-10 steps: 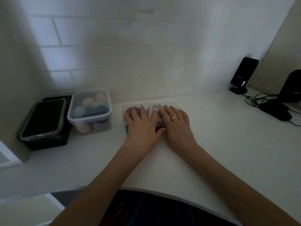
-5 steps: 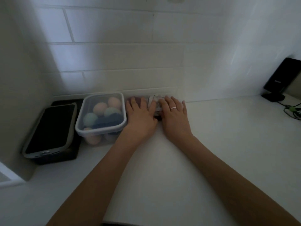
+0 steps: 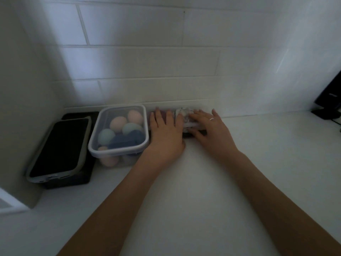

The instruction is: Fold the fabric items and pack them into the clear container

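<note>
Fingers [image 3: 160, 117] of the left hand [image 3: 165, 133] lie flat and spread, pressing down on the clear container [image 3: 186, 124]; those of the right hand [image 3: 212, 132] lie flat too, palm down over its right half, a ring [image 3: 211, 119] on one finger. Neither hand is clenched or wrapped round anything, just laid on top. The container sits right at the back edge of the worktop [image 3: 221, 191], up against the tiled wall [image 3: 166, 61], its long axis running left to right along that wall. Between the two hands a strip of it shows, with pale patterned fabric [image 3: 184, 116] packed inside and a dark reddish piece [image 3: 163, 113] peeking out past the left fingers. Whether a lid is on it, I cannot tell under the hands.

Just beside its left end stands a lidded tub [image 3: 118, 133] holding round pastel balls, peach, green and blue. Further left, in the back left corner of the worktop, a black box [image 3: 73, 174] carries a dark grey-rimmed lid [image 3: 59, 148] tilted on top. Far over at the right edge, a black device [image 3: 330, 100] stands by the wall.
</note>
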Action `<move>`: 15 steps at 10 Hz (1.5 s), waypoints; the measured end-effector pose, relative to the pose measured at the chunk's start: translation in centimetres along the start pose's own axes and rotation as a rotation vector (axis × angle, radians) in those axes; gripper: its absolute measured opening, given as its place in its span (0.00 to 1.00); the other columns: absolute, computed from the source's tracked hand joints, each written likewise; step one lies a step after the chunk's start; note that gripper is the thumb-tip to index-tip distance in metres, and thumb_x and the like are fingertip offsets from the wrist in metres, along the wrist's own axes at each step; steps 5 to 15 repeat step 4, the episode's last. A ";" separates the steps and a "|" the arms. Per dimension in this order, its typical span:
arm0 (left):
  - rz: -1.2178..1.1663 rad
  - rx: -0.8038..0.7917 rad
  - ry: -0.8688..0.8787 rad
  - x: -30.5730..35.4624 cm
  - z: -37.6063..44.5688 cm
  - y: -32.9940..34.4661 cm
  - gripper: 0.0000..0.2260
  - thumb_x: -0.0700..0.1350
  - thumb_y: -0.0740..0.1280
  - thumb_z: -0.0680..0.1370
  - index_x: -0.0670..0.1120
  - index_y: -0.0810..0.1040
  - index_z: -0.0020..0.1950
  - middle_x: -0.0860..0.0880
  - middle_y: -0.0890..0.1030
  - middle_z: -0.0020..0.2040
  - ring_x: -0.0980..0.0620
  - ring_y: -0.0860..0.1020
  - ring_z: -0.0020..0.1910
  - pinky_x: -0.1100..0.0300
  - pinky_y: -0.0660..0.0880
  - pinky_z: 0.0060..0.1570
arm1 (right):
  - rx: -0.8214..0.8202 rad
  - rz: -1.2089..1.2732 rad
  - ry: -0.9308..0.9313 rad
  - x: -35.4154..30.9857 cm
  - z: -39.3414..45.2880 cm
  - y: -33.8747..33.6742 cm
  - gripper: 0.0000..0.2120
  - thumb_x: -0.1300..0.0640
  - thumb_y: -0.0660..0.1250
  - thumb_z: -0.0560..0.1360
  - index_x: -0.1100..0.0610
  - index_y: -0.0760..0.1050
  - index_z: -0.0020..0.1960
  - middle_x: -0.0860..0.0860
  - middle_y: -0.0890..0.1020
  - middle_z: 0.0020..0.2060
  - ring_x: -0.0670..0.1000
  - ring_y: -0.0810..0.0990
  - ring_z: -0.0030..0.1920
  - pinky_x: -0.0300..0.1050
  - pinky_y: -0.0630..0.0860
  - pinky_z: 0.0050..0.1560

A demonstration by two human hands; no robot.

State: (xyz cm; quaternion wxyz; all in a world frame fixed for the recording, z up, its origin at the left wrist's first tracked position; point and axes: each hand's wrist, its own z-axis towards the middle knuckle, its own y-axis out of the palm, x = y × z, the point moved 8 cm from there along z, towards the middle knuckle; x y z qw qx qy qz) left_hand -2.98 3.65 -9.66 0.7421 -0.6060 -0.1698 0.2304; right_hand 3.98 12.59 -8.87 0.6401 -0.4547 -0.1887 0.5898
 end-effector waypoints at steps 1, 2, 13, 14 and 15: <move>-0.050 0.024 0.004 -0.2 0.3 -0.1 0.35 0.55 0.59 0.77 0.44 0.45 0.76 0.39 0.49 0.77 0.35 0.41 0.75 0.41 0.39 0.72 | -0.090 0.088 -0.010 0.6 0.3 -0.3 0.24 0.49 0.68 0.73 0.52 0.71 0.67 0.52 0.74 0.67 0.51 0.70 0.69 0.37 0.54 0.69; -0.057 0.040 0.009 -0.2 0.4 0.0 0.35 0.56 0.58 0.77 0.43 0.46 0.76 0.39 0.50 0.77 0.39 0.43 0.76 0.43 0.40 0.73 | -0.080 -0.062 -0.079 0.2 0.4 0.4 0.24 0.43 0.59 0.75 0.53 0.70 0.67 0.53 0.73 0.68 0.54 0.70 0.67 0.40 0.57 0.68; -0.277 0.170 0.101 0.5 -0.1 -1.5 0.28 0.43 0.55 0.74 0.39 0.57 0.74 0.37 0.60 0.74 0.40 0.57 0.75 0.49 0.48 0.74 | -0.036 0.390 0.066 0.0 0.6 -1.4 0.21 0.48 0.60 0.77 0.52 0.68 0.69 0.46 0.74 0.64 0.44 0.71 0.64 0.39 0.59 0.68; -0.277 0.170 0.101 0.5 -0.1 -1.5 0.28 0.43 0.55 0.74 0.39 0.57 0.74 0.37 0.60 0.74 0.40 0.57 0.75 0.49 0.48 0.74 | -0.036 0.390 0.066 0.0 0.6 -1.4 0.21 0.48 0.60 0.77 0.52 0.68 0.69 0.46 0.74 0.64 0.44 0.71 0.64 0.39 0.59 0.68; -0.277 0.170 0.101 0.5 -0.1 -1.5 0.28 0.43 0.55 0.74 0.39 0.57 0.74 0.37 0.60 0.74 0.40 0.57 0.75 0.49 0.48 0.74 | -0.036 0.390 0.066 0.0 0.6 -1.4 0.21 0.48 0.60 0.77 0.52 0.68 0.69 0.46 0.74 0.64 0.44 0.71 0.64 0.39 0.59 0.68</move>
